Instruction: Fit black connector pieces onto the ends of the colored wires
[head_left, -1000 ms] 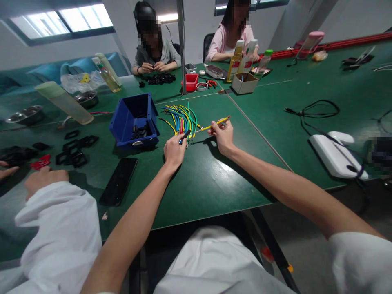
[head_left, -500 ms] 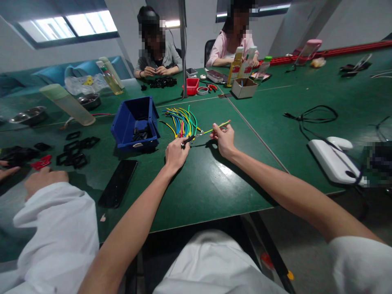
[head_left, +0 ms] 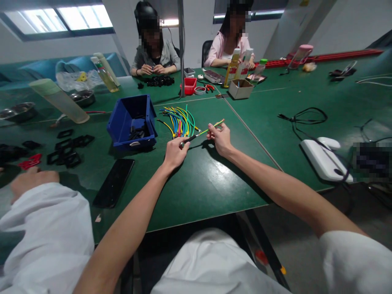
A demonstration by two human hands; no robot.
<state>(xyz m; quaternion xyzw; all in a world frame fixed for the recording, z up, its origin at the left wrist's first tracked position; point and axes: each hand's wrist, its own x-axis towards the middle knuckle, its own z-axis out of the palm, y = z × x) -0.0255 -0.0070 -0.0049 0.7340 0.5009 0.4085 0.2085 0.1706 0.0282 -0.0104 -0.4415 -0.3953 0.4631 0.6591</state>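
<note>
My left hand (head_left: 176, 152) is closed around a slim black cylindrical piece (head_left: 190, 139) with a shiny round end. My right hand (head_left: 221, 138) pinches a yellow-green wire (head_left: 218, 123), whose coppery tip points up to the right. The wire's other end meets or lies against the black piece's tip; I cannot tell whether it is inside. Just beyond my left hand lies a bundle of wires (head_left: 177, 118) in blue, yellow, green and red, some with metal lugs.
Left of the bundle stands a blue bin (head_left: 149, 138) with black parts inside. A phone (head_left: 114, 183) lies near the front edge. A neighbour's white sleeve (head_left: 58, 212) reaches in at left, by black frames (head_left: 72, 159). Two people sit opposite. A white device (head_left: 324, 161) lies at right.
The view has shifted slightly, so everything sits a little further left. The wire's near end has come closer to the black piece. Both hands keep their holds.
</note>
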